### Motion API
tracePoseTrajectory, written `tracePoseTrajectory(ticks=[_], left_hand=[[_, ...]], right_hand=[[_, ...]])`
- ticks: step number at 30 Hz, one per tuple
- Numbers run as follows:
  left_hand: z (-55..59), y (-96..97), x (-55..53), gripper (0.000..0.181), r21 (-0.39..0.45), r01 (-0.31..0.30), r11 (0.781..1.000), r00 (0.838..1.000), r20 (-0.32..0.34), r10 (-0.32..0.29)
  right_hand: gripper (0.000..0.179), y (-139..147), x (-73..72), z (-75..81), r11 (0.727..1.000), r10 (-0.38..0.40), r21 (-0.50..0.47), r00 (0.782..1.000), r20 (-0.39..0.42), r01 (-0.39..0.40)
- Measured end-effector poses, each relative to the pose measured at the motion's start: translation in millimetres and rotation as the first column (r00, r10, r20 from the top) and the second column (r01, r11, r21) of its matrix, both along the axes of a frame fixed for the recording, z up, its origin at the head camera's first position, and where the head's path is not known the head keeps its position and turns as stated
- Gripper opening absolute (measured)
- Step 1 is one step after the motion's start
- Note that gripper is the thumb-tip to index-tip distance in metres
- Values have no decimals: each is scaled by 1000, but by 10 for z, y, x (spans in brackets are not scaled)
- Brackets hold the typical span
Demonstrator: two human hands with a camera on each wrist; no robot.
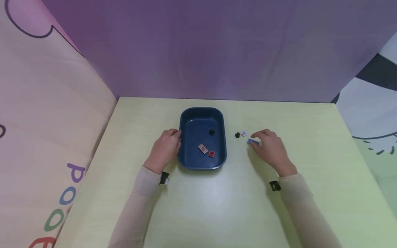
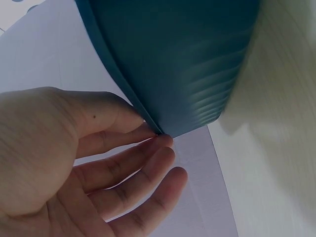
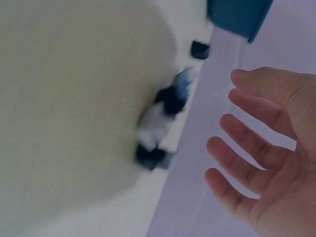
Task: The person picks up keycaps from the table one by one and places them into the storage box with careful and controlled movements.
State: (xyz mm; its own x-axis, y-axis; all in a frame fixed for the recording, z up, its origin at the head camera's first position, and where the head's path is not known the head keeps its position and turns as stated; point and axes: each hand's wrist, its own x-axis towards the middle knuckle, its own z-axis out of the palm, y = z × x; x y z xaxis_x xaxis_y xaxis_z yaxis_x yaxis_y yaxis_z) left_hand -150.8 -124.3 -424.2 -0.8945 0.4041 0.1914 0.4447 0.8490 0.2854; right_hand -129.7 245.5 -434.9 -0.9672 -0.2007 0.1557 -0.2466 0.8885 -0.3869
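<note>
My left hand [image 1: 165, 148] pinches the left rim of a dark blue tray [image 1: 201, 167]; in the left wrist view, its thumb and forefinger [image 2: 111, 116] meet on that rim while the other fingers extend. Right of the tray, my right hand [image 1: 273, 150] hovers over the tabletop with thumb and forefinger spread about a small blue brick [image 1: 252, 141]. The right wrist view has these fingers [image 3: 247, 175] apart and bare. Beside the blue brick lie a small white piece [image 1: 243, 133] and a small black piece [image 1: 237, 135].
Inside the tray are a pale pinkish brick [image 1: 203, 148], a red piece [image 1: 211, 154] and a dark piece [image 1: 211, 132]. The pale table [image 1: 217, 213] ends at a purple backdrop [image 1: 198, 51]. Blurred dark and white pieces [image 3: 155, 126] show in the right wrist view.
</note>
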Motion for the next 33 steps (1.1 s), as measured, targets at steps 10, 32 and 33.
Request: tracePoseTrajectory(ticks=[10, 32, 33], left_hand=[[-1, -10, -5, 35, 13, 2, 1000, 1000, -11, -1], [-31, -9, 6, 34, 11, 3, 1000, 999, -33, -3], [-30, -9, 7, 34, 11, 4, 1000, 999, -35, -4]], right_hand=[[30, 154, -24, -116, 993, -89, 93, 985, 145, 76], [24, 110, -46, -130, 986, -128, 124, 976, 174, 107], [24, 110, -47, -132, 987, -126, 123, 977, 174, 106]])
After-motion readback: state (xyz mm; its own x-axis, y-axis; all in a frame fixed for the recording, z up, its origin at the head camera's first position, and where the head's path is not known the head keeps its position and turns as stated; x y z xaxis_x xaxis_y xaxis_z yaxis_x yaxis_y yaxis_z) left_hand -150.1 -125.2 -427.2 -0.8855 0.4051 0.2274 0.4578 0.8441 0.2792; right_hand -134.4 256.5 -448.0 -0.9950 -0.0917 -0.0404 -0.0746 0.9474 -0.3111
